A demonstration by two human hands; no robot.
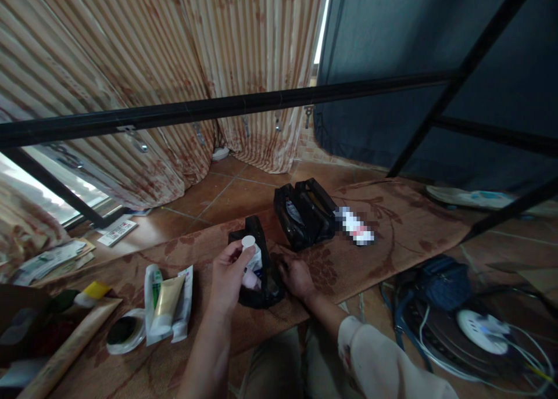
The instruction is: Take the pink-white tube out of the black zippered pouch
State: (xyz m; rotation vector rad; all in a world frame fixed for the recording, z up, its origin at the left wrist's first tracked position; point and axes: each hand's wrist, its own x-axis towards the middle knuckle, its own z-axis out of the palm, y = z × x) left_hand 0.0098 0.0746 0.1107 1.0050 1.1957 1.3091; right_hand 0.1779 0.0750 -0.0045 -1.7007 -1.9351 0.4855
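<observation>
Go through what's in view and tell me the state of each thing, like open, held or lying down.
Left hand: closed on a white-topped item, above the front bag.
Right hand: at the front bag's right side; grip unclear.
Front bag: open, things inside.
Black bags behind: open.
Gold tube: lying down, cap on.
Round container: lying flat, lid unclear.
Striped curtains: hanging in folds.

White cap: smooth plastic, matt. Near black bag: soft, slightly glossy. Left gold tube: smooth plastic, satin sheen. Patterned cloth: woven, matt. Far curtain: pleated fabric. Far bar: dark metal. Right power strip: smooth white plastic. Left leaflets: paper.
</observation>
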